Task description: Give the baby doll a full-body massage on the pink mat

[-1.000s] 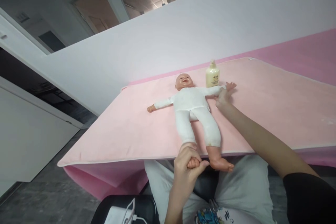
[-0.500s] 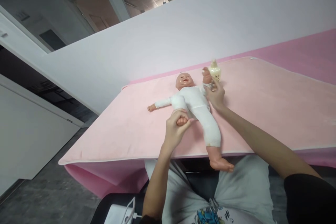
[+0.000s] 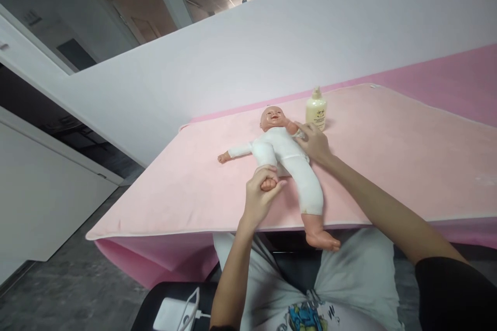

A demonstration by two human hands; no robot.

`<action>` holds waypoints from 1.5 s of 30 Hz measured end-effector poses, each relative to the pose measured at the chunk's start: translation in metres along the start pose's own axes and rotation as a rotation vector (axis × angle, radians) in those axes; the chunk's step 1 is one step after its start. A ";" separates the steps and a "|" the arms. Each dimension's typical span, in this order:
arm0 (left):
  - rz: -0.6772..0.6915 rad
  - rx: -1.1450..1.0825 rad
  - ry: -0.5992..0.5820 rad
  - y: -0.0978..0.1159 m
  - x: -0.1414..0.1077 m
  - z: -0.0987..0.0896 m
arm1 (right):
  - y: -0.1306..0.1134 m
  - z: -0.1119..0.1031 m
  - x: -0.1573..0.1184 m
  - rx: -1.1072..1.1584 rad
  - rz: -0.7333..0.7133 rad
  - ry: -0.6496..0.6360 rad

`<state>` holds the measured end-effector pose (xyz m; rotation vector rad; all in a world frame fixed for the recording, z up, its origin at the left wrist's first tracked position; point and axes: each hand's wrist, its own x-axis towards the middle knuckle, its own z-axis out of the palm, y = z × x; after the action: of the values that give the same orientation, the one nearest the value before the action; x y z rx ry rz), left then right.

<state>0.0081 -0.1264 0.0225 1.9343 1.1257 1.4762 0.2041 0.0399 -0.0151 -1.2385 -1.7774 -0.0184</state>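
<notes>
On its back on a pink blanket (image 3: 202, 181) lies a baby doll (image 3: 287, 146) with a white cloth body and bare plastic head, hands and feet. My left hand (image 3: 259, 190) is wrapped round the doll's foot on the left side, and the toes show between my fingers; that leg is bent up. With my right hand (image 3: 313, 142) I grip the doll's arm on the right near the wrist, the arm folded over the upper chest toward the chin. The doll's other leg stretches toward me, its foot past the blanket's edge. Its other arm lies out to the left.
A pale yellow pump bottle (image 3: 316, 109) stands just beyond my right hand. Behind the table rises a white partition (image 3: 233, 62) with a window or mirror above. A white device with a cable (image 3: 174, 314) rests on a black seat at lower left.
My right hand has moved left and brought the doll's arm from raised beside the bottle to folded across the chest. The bottle shows more fully. My left hand stays on the foot.
</notes>
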 end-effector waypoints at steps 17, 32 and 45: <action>-0.080 -0.031 0.033 0.030 -0.077 0.002 | 0.048 0.031 0.011 0.627 0.861 0.502; -0.106 0.002 0.089 -0.038 0.013 -0.002 | 0.002 0.001 -0.003 -0.138 -0.090 -0.115; -0.066 -0.062 -0.015 0.010 -0.089 0.025 | 0.031 0.022 0.006 0.400 0.428 0.410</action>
<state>0.0269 -0.2019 -0.0289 1.8459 1.1139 1.4423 0.2114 0.0698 -0.0379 -1.1915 -1.0771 0.2951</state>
